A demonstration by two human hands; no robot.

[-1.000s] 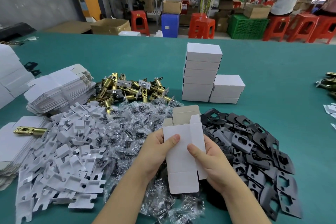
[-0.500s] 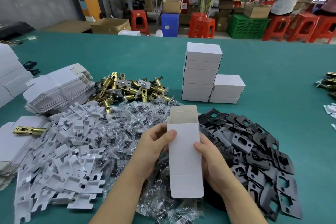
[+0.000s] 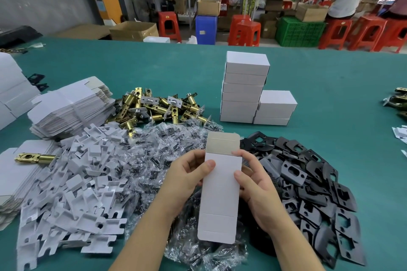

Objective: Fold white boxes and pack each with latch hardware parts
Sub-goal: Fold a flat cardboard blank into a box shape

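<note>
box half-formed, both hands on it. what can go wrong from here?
1. The white box is held only at its upper edges by the left hand and right hand; both end flaps are open, so parts could likely drop through.
2. It hovers over the bagged screws; a slippery bag might get dragged along.
3. The stack of finished boxes stands tall just beyond; a reach toward the brass latches could knock it.

Both bare forearms reach forward; the left hand [image 3: 184,179] and right hand [image 3: 256,185] face each other, thumbs on top, pinching a box [image 3: 220,196] between them.
</note>
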